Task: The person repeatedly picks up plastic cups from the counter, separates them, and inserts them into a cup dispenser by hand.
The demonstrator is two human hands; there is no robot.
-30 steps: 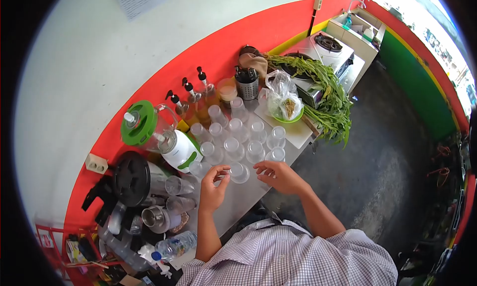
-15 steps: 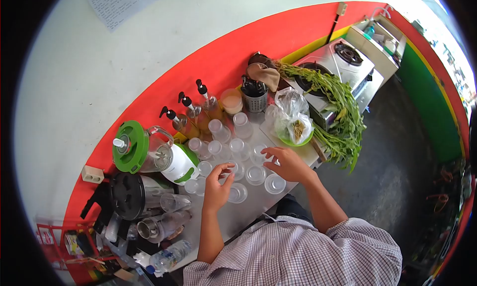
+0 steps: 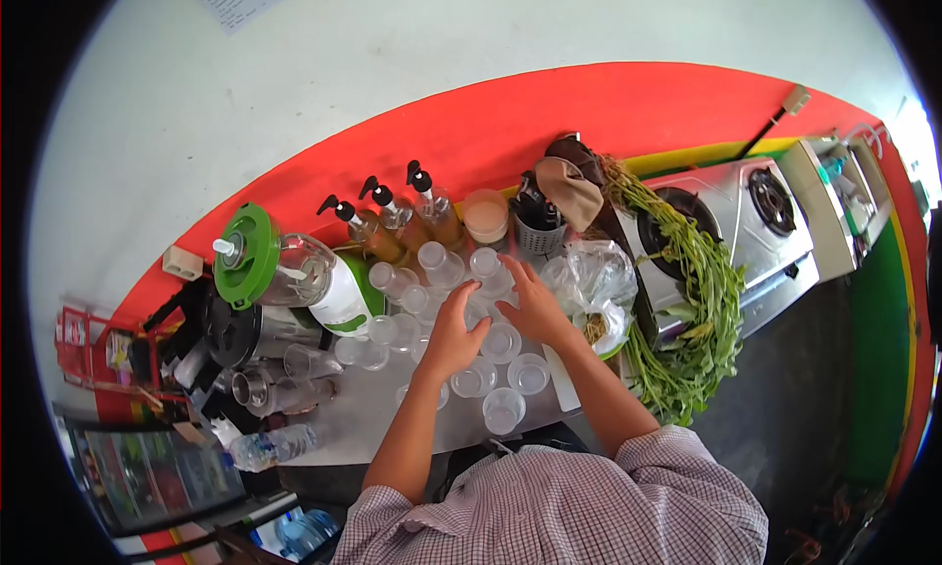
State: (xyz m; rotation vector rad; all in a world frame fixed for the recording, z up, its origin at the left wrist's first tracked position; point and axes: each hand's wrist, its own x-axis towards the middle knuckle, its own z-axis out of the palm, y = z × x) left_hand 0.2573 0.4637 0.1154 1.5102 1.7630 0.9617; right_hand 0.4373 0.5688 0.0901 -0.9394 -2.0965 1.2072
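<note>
Several clear plastic cups (image 3: 501, 342) stand in loose rows on the metal table (image 3: 378, 423). My left hand (image 3: 453, 341) is over the middle of the group, thumb and fingers apart, beside a cup it partly covers. To its right, my right hand (image 3: 537, 312) reaches toward a back cup (image 3: 485, 264) with fingers stretched out and thumb spread. Neither hand visibly holds anything; contact with the cups beneath is hard to tell. One front cup (image 3: 504, 411) stands close to the table's near edge.
Pump bottles (image 3: 437, 216) line the red wall beside a tub (image 3: 486, 216) and a utensil holder (image 3: 540, 235). A green-lidded blender (image 3: 257, 256) stands left. Right are a plastic bag (image 3: 599, 275), leafy greens (image 3: 702, 320) and a gas stove (image 3: 775, 216). A water bottle (image 3: 273, 447) lies front left.
The camera view has turned, bringing more of the left side into sight. Both hands have shifted toward the back cups and closer together. A front cup now stands nearer the table's edge.
</note>
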